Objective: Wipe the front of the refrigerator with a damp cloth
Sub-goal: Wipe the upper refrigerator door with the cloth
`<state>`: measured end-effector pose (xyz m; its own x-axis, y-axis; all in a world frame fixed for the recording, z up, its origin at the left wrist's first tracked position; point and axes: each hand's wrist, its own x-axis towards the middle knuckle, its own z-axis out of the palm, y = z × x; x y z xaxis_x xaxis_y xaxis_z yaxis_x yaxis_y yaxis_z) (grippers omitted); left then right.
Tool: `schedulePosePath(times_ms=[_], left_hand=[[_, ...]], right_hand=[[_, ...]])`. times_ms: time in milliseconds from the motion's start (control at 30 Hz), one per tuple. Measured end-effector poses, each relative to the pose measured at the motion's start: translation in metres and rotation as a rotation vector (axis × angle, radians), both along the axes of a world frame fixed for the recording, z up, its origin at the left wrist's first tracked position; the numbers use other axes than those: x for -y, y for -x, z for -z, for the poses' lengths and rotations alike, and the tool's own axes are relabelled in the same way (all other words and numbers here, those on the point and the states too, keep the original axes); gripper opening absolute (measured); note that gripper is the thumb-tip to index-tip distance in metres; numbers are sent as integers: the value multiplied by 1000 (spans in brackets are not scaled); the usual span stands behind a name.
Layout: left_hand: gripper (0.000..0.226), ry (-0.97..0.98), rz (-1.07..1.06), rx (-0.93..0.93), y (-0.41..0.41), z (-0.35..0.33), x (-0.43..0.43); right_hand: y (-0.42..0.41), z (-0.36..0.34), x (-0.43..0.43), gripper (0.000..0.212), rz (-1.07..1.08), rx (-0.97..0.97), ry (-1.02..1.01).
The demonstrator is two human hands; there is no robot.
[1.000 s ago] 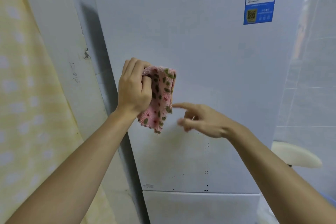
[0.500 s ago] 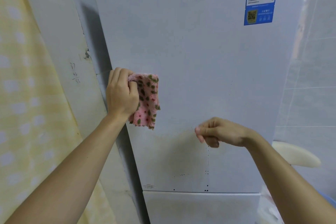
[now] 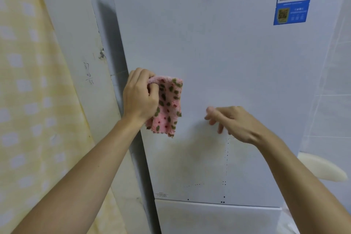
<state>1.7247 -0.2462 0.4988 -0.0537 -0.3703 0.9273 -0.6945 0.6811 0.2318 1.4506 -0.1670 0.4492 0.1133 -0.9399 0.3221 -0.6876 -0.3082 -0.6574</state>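
**Cloth Bunched in Left Hand at Door's Left Edge; Right Hand Free**

While the left hand (image 3: 139, 97) grips the top of the pink spotted cloth (image 3: 167, 106), its fingers closed tight around the gathered upper edge, the rest of the cloth hangs loose toward 6 o'clock against the refrigerator door (image 3: 218, 53). Cloth position: at 9 o'clock on the upper door panel, just beside the door's left edge. The bunched hold appears to serve as a handle, leaving the flat lower part free to drag across the surface.

The right hand (image 3: 235, 122) sits at 3 o'clock from the cloth, apart from it, holding nothing. Its fingers are partly curled and narrow, tips near or touching the door; contact cannot be confirmed, as the fingertips are blurred. In my judgement it is either steadying against the panel or picking at a mark.

A line of small dark specks (image 3: 226, 156) runs down toward 6 o'clock from the right hand, with more along the panel's bottom edge. A blue label (image 3: 291, 5) sits at 1 o'clock on the door. A yellow patterned curtain (image 3: 28, 81) hangs at far 9 o'clock.

Assessment: wiping is under way at the left margin; the speckled lower area looks untreated.
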Motion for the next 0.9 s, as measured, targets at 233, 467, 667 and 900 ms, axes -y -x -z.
schedulePosePath(times_ms=[233,467,667,900], left_hand=[[11,-167,211,81,17,-3,-14],[17,-289,257,48,31,1,-13],[22,-227,251,47,20,11,-3],[21,110,126,54,-16,11,18]], right_hand=[[-49,-3,1,62,156,88,423],[-106,18,13,47,325,242,714],[-135,35,50,32,334,203,731],[-123,53,94,47,543,-258,1069]])
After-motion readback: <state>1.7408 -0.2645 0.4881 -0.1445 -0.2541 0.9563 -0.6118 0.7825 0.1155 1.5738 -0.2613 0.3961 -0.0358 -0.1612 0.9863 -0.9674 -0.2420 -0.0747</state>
